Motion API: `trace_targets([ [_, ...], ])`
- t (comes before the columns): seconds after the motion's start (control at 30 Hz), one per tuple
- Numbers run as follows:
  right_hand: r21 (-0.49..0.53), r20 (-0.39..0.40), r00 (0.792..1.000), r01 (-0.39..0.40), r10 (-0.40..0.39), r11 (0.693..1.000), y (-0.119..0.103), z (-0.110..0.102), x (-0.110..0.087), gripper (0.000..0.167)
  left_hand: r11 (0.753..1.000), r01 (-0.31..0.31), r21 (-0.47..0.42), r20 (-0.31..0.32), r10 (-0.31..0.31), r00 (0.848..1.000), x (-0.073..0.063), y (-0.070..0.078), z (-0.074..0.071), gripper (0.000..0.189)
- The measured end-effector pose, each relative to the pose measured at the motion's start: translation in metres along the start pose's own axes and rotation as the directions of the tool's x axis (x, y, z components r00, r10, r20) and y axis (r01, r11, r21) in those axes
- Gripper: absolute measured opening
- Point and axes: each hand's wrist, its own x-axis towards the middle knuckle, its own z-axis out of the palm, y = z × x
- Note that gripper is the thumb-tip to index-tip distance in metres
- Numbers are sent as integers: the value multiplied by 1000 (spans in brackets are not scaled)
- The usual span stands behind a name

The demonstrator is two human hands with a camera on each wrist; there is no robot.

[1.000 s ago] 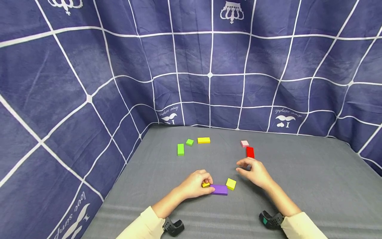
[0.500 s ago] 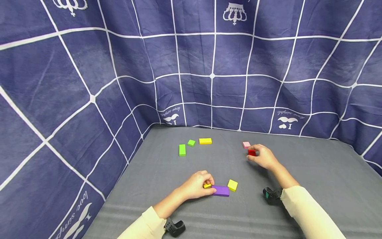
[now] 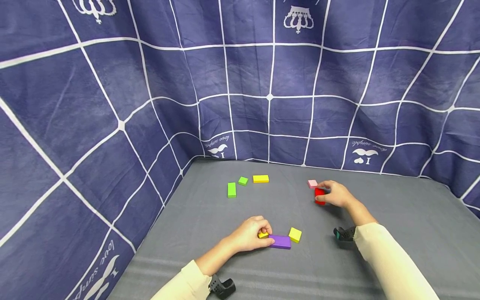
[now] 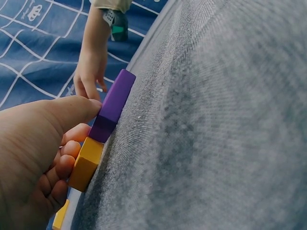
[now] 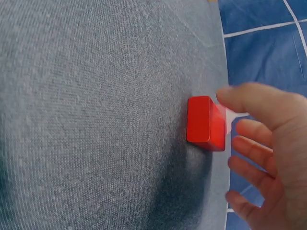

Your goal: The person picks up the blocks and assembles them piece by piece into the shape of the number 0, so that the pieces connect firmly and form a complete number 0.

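My left hand (image 3: 249, 235) pinches the left end of a purple rectangular block (image 3: 280, 242) lying on the grey cloth, its thumb on the near side. An orange-yellow block (image 4: 86, 165) touches the purple one's end, beside the curled fingers. Over a red rectangular block (image 5: 205, 122) hovers my right hand (image 3: 336, 194), thumb on the near side and fingers on the far side. In the right wrist view its fingers are spread and a gap shows between them and the block. A small pink block (image 3: 312, 184) lies just beyond the red one.
A yellow square block (image 3: 295, 234) lies at the purple block's right end. Farther back are a green rectangular block (image 3: 231, 190), a small green block (image 3: 243, 181) and a yellow rectangular block (image 3: 261, 179). A blue curtain (image 3: 292, 112) with white lines borders the table.
My right hand has moved away from me and to the right, reaching the red block. The left hand has kept its place at the purple block. The head view has shifted slightly.
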Motion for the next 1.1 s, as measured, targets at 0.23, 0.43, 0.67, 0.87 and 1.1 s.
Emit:
trace_targets([
  [0.23, 15, 62, 998, -22, 21, 1000, 2, 1, 1, 57, 1000, 13, -11, 8, -13, 1000, 0, 0, 1, 17],
  [0.43, 27, 96, 995, -5, 3, 1000, 1, 3, 1, 58, 1000, 12, -15, 8, -12, 1000, 1, 0, 1, 17],
  [0.67, 21, 96, 995, 5, -7, 1000, 4, 4, 2, 61, 1000, 1, -16, 2, -1, 1000, 1, 0, 0, 17],
  [0.87, 26, 80, 997, -14, 12, 1000, 6, 5, 0, 61, 1000, 1, -16, 2, -1, 1000, 1, 0, 0, 17],
  [1.1, 27, 21, 999, 30, -30, 999, 2, 10, -2, 58, 1000, -4, -9, -2, 4, 1000, 1, 0, 0, 17],
])
